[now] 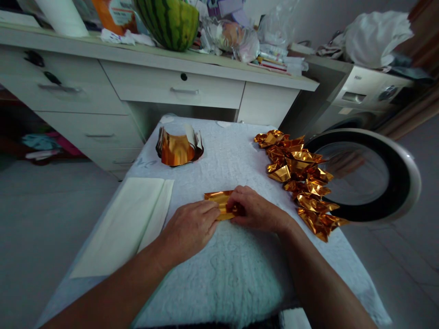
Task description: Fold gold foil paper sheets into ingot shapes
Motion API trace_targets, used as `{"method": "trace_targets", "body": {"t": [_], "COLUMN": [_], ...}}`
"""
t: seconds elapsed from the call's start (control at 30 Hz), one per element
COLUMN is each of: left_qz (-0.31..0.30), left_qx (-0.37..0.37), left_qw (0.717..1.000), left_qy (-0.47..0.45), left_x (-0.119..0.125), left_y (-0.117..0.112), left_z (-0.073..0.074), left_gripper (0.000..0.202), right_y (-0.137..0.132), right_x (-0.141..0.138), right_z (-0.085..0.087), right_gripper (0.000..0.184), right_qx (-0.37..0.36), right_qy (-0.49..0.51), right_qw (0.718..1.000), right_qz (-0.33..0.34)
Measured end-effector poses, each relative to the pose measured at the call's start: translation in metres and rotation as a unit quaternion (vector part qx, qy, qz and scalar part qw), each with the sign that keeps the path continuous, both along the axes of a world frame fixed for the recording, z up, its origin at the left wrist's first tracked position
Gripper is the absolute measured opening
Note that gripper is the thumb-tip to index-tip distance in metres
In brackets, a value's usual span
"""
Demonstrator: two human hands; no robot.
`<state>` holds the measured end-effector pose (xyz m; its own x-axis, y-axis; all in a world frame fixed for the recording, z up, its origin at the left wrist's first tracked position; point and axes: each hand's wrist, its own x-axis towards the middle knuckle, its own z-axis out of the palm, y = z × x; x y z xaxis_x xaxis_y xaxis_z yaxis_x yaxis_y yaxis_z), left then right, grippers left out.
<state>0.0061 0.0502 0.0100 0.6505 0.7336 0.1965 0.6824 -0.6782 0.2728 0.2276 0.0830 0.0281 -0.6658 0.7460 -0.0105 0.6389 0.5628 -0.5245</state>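
A small sheet of gold foil paper lies on the cloth-covered table between my hands. My left hand rests on its left end, fingers together and pressing it down. At the right end, my right hand has its fingers curled and pinched on the foil's edge. A curled stack of gold foil sheets stands farther back on the left. Several folded gold foil pieces lie heaped in a row along the table's right side. Folded pale paper is spread flat left of my left hand.
Behind the table runs a white desk with drawers, bearing a cut watermelon, plastic bags and a paper roll. To the right, a washing machine's open round door reaches close to the foil pieces.
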Motion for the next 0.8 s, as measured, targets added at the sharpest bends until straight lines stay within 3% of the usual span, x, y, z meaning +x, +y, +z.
{"method": "trace_targets", "body": {"t": [0.13, 0.33, 0.6, 0.8], "left_qz": [-0.001, 0.005, 0.008, 0.016], "left_qx": [-0.019, -0.032, -0.019, 0.0], "left_qw": [1.0, 0.999, 1.0, 1.0], "left_qy": [-0.008, -0.012, -0.014, -0.015], "left_x": [0.0011, 0.0021, 0.0003, 0.0018], "left_y": [0.0021, 0.004, 0.0017, 0.0002], "left_z": [0.0032, 0.0016, -0.0007, 0.0001], "left_gripper": [0.012, 0.011, 0.014, 0.014], "right_y": [-0.0007, -0.0052, -0.0051, -0.0042], "right_x": [-0.0011, 0.0006, -0.0002, -0.0007], "right_z": [0.001, 0.0002, -0.0061, -0.0016], "right_gripper": [0.014, 0.026, 0.021, 0.018], "right_qx": [0.003, 0.017, 0.043, 0.036], "right_qy": [-0.012, -0.016, 0.003, 0.002], "right_qw": [1.0, 1.0, 0.999, 0.999], "right_qz": [0.001, -0.006, -0.008, -0.009]}}
